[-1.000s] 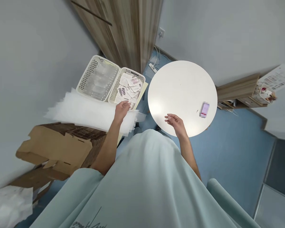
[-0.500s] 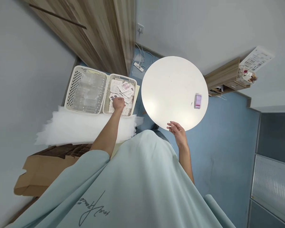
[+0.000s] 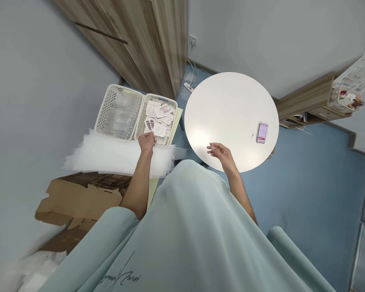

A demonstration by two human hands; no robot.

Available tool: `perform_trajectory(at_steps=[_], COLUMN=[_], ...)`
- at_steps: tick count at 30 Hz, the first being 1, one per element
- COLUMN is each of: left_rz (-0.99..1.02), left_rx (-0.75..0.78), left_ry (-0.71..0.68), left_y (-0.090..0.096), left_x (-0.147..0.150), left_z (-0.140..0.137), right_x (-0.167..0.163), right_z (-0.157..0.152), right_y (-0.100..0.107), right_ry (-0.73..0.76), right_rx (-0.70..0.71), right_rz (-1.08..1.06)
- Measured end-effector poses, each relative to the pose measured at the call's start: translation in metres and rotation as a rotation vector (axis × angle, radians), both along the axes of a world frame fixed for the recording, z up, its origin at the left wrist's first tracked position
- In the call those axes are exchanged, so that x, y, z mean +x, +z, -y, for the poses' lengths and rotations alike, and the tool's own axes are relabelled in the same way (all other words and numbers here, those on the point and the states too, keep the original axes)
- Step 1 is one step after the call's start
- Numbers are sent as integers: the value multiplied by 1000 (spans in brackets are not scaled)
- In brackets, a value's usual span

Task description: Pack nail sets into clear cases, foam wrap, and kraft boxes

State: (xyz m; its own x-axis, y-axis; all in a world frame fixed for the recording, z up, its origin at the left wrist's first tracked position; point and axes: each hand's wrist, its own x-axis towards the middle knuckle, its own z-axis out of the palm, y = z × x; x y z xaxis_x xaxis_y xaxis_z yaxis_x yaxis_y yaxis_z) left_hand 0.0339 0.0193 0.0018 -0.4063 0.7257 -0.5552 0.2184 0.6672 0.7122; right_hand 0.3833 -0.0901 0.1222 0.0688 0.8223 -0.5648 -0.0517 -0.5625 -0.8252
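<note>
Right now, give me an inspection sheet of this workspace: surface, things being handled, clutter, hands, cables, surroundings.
Surface: round white table, with a pixelated purple item near its right edge.
Things: printed cards piled in one basket; clear plastic pieces in the basket beside it.
Clutter: white sheets stacked in front of the baskets; cardboard nearer the person.
Hands: left hand at the card basket's near edge, its grip unclear; right hand over the table's near edge, fingers loosely bent, nothing seen in it.
Cables: white cables and a power strip on the floor.
Surroundings: wooden cabinet, low shelf, blue floor.
</note>
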Motion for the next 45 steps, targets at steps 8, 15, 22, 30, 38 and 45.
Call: perform_trajectory(at_steps=[8,15,22,30,38,45], left_rz=[353,435,472,513,521,504], left_rx=[241,261,209,236,282,352], left_ry=[-25,-265,-343,-403,-346,-267], left_y=[85,126,131,127,123,109], left_x=[96,158,190,193,178,164], left_z=[63,79,80,79,77,74], right_x=[3,29,57,65,51,26], right_z=[-42,-60,-44,-26,-8,1], right_y=[-10,-3,-1,10,15,13], right_ry=[161,105,24,34,77,85], right_rx=[87,212,252,282,414,409], right_rz=[-40,-23,15,13,99,88])
